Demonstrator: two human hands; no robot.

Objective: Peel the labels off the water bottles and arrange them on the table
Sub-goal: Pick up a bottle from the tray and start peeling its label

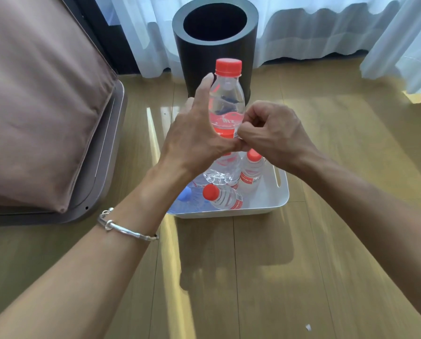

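- At the label's edge, the right hand (273, 133) has its fingers (247, 132) curled tight, pinching the red label (225, 130) low on the bottle (226, 99).
- Round the same bottle the left hand (194, 133) grips from the left, thumb up along its shoulder. I can't see its other fingers behind the plastic.
- That bottle is clear and upright, with a red cap (228, 66), and is held in the air above the tub (265, 204).
- On the floor (327, 143), the white tub sits right under the hands. It holds more bottles:
  - an upright bottle (252, 172) at the right, label on;
  - a lying bottle (226, 198), its red cap toward the near wall;
  - a blue-capped bottle (185, 195) at the left, partly hidden by the wrist.
- A silver bracelet (126, 227) circles the left forearm.
- Just beyond the tub stands a black bin (194, 69), before a white curtain (314, 28).
- Far left lies a brown cushion (38, 94).
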